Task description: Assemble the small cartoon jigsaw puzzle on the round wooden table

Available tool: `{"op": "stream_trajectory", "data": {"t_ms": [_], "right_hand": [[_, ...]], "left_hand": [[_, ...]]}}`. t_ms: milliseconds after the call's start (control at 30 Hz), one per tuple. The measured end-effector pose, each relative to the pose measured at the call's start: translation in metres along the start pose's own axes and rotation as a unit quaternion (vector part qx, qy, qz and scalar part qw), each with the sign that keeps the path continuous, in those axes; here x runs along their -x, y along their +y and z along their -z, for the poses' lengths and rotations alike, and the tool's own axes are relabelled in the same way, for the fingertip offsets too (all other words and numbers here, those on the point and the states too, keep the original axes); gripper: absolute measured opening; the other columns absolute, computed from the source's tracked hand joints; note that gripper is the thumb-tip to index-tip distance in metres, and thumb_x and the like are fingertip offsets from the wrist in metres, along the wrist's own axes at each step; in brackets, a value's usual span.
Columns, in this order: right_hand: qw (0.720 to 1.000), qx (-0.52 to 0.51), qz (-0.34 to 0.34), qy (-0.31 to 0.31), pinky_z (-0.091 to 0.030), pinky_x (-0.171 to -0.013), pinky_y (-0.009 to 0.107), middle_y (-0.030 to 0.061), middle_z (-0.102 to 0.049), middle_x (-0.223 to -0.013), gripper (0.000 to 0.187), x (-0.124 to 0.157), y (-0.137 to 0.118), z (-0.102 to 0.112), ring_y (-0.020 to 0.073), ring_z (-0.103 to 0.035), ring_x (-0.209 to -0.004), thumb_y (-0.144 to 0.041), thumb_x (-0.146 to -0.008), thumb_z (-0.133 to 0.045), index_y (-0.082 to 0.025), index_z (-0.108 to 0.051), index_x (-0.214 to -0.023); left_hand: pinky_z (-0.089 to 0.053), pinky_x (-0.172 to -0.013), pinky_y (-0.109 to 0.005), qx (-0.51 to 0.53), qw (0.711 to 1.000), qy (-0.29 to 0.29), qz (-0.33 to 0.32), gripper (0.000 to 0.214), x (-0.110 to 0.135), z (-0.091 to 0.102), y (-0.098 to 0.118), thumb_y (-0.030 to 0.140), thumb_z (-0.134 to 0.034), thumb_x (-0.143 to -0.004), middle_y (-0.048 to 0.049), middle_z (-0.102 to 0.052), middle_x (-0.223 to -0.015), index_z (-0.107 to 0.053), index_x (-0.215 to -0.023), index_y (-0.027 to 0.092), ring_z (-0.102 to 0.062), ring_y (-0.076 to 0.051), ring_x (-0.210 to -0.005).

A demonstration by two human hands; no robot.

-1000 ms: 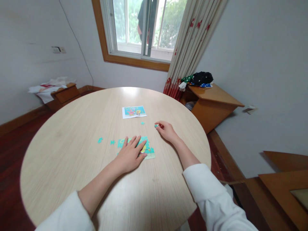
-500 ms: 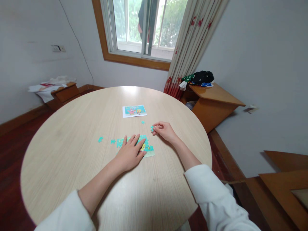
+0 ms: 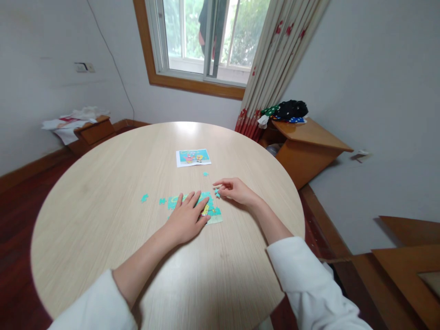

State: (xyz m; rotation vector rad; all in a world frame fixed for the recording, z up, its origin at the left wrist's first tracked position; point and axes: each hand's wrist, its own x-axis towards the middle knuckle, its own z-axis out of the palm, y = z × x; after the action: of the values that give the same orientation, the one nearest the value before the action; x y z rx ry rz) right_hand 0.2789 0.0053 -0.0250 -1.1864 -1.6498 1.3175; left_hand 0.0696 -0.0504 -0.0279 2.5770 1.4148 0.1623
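Note:
My left hand [image 3: 187, 217] lies flat with fingers spread over a partly joined jigsaw puzzle [image 3: 215, 217], hiding much of its middle and left side. At the puzzle's upper right edge, my right hand [image 3: 235, 190] pinches a teal puzzle piece [image 3: 217, 193] between thumb and finger. One loose piece [image 3: 205, 174] lies above the puzzle. To the left are another loose piece [image 3: 162, 201], close to the puzzle's edge, and a further piece [image 3: 145, 198] beyond it. Past them lies a printed picture sheet [image 3: 193, 157] with a pink and a yellow cartoon figure.
Everything lies on a round pale wooden table [image 3: 103, 220]. Behind it are a window [image 3: 206, 41] and a curtain [image 3: 271, 59]. A wooden cabinet [image 3: 309, 137] with cloths on top stands at the right, a low wooden stand [image 3: 94, 130] at the left.
My right hand has moved a little toward me with the piece, bringing it down to the puzzle's upper right edge. My left hand stays in place on the puzzle.

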Motion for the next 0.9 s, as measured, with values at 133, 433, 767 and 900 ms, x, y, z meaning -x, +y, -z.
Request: {"op": "stream_trajectory", "data": {"t_ms": [133,433,767,900], "right_hand": [[0.998,0.047,-0.004,-0.039,-0.041,-0.060,0.025,0.0002,-0.063,-0.064,0.021,0.0028,-0.0028,-0.0007,0.0101,-0.054,-0.059,-0.027,-0.067,-0.066,-0.012,-0.069,-0.082],[0.996,0.079,-0.001,-0.049,-0.044,-0.066,0.028,0.0022,-0.065,-0.068,0.023,0.0016,-0.0007,-0.0030,0.0133,-0.056,-0.065,-0.030,-0.067,-0.068,-0.013,-0.070,-0.081],[0.991,0.123,0.009,-0.047,-0.042,-0.064,0.028,0.0023,-0.063,-0.068,0.024,0.0025,-0.0020,-0.0052,0.0132,-0.054,-0.064,-0.030,-0.071,-0.065,-0.012,-0.071,-0.085],[0.990,0.129,0.006,-0.047,-0.041,-0.063,0.027,0.0013,-0.061,-0.066,0.021,0.0024,-0.0027,-0.0066,0.0120,-0.052,-0.062,-0.026,-0.071,-0.063,-0.011,-0.071,-0.084]], "left_hand": [[-0.017,-0.112,-0.054,-0.004,1.000,-0.001,-0.002,0.053,-0.0001,-0.0003,-0.0004,0.045,-0.035,-0.092,-0.0127,-0.030,-0.151,-0.039,-0.140,0.023,-0.025,-0.030,-0.139],[-0.018,-0.111,-0.056,-0.004,1.000,-0.002,-0.006,0.053,-0.0002,0.0011,0.0009,0.044,-0.037,-0.092,-0.0145,-0.030,-0.151,-0.038,-0.140,0.022,-0.025,-0.031,-0.139],[-0.018,-0.111,-0.056,-0.004,1.000,-0.013,-0.004,0.052,-0.0001,0.0040,0.0018,0.043,-0.037,-0.093,-0.0139,-0.029,-0.151,-0.038,-0.141,0.024,-0.024,-0.031,-0.139],[-0.019,-0.111,-0.056,-0.009,1.000,-0.011,-0.008,0.052,-0.0006,0.0035,0.0009,0.044,-0.037,-0.093,-0.0139,-0.030,-0.151,-0.038,-0.141,0.024,-0.024,-0.031,-0.139]]}}
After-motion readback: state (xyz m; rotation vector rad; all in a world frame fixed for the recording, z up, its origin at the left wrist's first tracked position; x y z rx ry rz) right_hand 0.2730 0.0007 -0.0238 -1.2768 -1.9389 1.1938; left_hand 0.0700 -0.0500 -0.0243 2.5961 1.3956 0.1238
